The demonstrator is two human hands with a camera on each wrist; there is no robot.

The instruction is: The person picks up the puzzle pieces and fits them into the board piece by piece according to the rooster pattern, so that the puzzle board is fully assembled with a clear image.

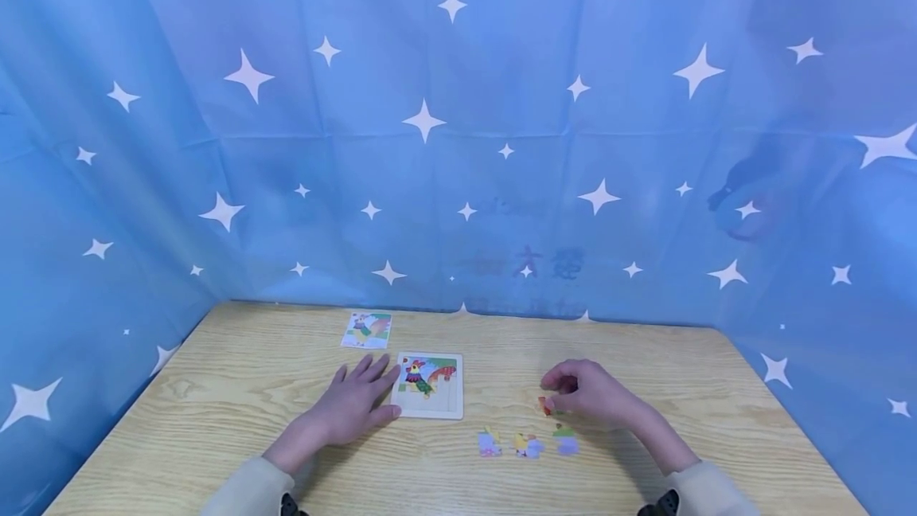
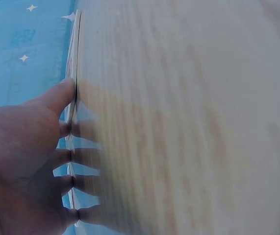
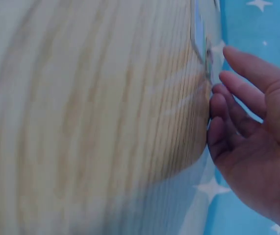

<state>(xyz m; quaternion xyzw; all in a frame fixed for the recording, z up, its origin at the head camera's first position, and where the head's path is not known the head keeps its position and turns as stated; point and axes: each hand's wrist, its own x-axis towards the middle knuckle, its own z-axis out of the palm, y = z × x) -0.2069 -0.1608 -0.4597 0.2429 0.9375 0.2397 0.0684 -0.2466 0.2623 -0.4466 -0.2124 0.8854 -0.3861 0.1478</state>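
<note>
A square jigsaw puzzle tray (image 1: 430, 411) lies on the wooden table, partly filled with a rooster picture. My left hand (image 1: 356, 403) lies spread on the table at its left side, thumb and index fingertips right at its edge. In the left wrist view, the left hand (image 2: 24, 147) has straight fingers meeting the tabletop. My right hand (image 1: 591, 392) hovers low over a small red puzzle piece (image 1: 544, 407), thumb tip close beside it. In the right wrist view, the right hand (image 3: 265, 132) has loosely bent fingers, thumb and index apart with nothing between them.
Three loose puzzle pieces sit in a row in front: a lilac one (image 1: 490, 444), a yellow-and-lilac one (image 1: 528, 446) and a green-and-lilac one (image 1: 566, 442). A rooster picture card (image 1: 367, 330) lies behind the tray. A blue starry curtain (image 1: 458, 166) borders the table (image 1: 286, 341).
</note>
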